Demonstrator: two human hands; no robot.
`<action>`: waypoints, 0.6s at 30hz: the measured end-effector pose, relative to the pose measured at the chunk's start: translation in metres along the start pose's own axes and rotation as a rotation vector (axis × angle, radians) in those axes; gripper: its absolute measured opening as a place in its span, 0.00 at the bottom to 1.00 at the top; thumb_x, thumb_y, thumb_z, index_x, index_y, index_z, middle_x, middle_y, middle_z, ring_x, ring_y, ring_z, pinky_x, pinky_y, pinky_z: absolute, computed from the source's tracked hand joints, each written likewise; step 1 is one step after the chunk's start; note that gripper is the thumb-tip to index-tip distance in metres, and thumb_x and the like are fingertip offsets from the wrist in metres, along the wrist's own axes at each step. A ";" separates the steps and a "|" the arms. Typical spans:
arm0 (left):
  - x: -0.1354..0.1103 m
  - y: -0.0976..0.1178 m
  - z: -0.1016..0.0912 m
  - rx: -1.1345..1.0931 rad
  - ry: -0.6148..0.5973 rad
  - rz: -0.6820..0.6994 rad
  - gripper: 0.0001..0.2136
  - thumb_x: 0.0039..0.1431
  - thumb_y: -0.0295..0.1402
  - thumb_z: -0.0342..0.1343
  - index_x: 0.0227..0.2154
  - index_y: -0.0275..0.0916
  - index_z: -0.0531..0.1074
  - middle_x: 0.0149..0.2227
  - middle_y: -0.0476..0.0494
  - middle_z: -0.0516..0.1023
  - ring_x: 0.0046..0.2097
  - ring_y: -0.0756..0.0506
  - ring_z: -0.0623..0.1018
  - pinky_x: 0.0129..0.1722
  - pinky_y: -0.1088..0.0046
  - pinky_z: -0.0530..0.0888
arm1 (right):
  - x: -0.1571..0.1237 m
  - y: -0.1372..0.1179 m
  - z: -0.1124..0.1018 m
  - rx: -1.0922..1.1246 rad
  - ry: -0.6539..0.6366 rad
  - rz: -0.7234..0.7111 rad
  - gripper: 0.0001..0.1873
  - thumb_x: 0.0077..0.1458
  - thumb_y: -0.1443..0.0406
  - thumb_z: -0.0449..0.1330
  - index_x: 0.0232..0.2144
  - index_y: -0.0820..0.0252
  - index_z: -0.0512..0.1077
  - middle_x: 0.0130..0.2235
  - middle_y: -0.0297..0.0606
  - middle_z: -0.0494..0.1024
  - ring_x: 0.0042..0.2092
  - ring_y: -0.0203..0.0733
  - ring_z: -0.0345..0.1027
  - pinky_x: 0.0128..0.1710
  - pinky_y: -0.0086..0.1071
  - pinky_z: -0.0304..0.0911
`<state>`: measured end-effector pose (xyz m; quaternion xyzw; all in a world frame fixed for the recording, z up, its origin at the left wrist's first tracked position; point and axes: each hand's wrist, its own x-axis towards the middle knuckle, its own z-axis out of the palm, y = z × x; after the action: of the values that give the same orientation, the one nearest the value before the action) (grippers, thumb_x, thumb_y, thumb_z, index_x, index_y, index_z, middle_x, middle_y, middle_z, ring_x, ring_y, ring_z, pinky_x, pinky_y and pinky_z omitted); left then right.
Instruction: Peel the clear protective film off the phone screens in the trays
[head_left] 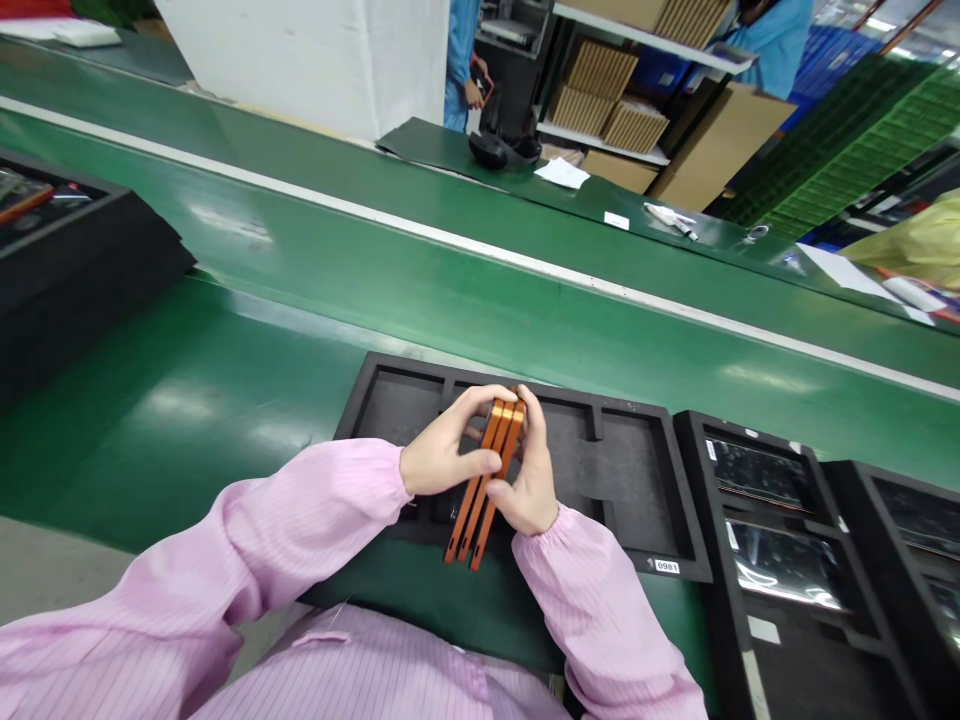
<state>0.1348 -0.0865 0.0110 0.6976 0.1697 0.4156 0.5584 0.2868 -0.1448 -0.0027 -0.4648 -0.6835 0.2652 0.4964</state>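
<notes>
Both my hands hold a stack of three thin orange slabs (480, 500), edge-up, above a black foam tray (637, 480) with empty compartments. My left hand (446, 455) wraps the stack from the left, thumb pressed on its side. From the right, my right hand (534, 480) closes on it, fingers over the top end. The lower ends of the slabs stick out below my hands, over the tray's near edge. Both sleeves are pink.
A second black tray (772, 550) holding shiny dark parts lies to the right, another (915, 560) beyond it. A stack of black foam trays (75, 260) stands at the left. The green conveyor belt (450, 290) runs across. People in blue coats stand by shelves at the back.
</notes>
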 end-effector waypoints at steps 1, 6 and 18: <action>0.002 -0.003 -0.001 -0.030 0.017 -0.062 0.29 0.56 0.54 0.57 0.55 0.45 0.58 0.51 0.39 0.66 0.51 0.39 0.72 0.49 0.63 0.72 | 0.001 0.002 -0.001 -0.034 -0.035 0.014 0.50 0.55 0.36 0.50 0.68 0.53 0.40 0.63 0.50 0.57 0.63 0.58 0.57 0.59 0.54 0.60; 0.003 -0.011 -0.003 -0.092 0.100 -0.080 0.37 0.54 0.49 0.61 0.60 0.46 0.48 0.50 0.40 0.66 0.48 0.42 0.73 0.52 0.61 0.70 | 0.002 0.003 0.005 -0.131 -0.162 -0.047 0.50 0.59 0.36 0.38 0.70 0.60 0.30 0.69 0.51 0.45 0.69 0.56 0.44 0.65 0.51 0.52; 0.021 0.007 -0.011 -0.650 0.460 -0.532 0.28 0.59 0.41 0.54 0.61 0.48 0.56 0.29 0.51 0.72 0.30 0.46 0.76 0.32 0.71 0.74 | 0.013 0.015 -0.017 -0.459 -0.048 -0.111 0.36 0.63 0.66 0.52 0.69 0.55 0.42 0.65 0.51 0.57 0.66 0.51 0.52 0.62 0.52 0.58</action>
<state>0.1367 -0.0669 0.0256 0.3092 0.3228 0.4333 0.7826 0.3069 -0.1289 -0.0030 -0.5207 -0.7621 0.0863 0.3751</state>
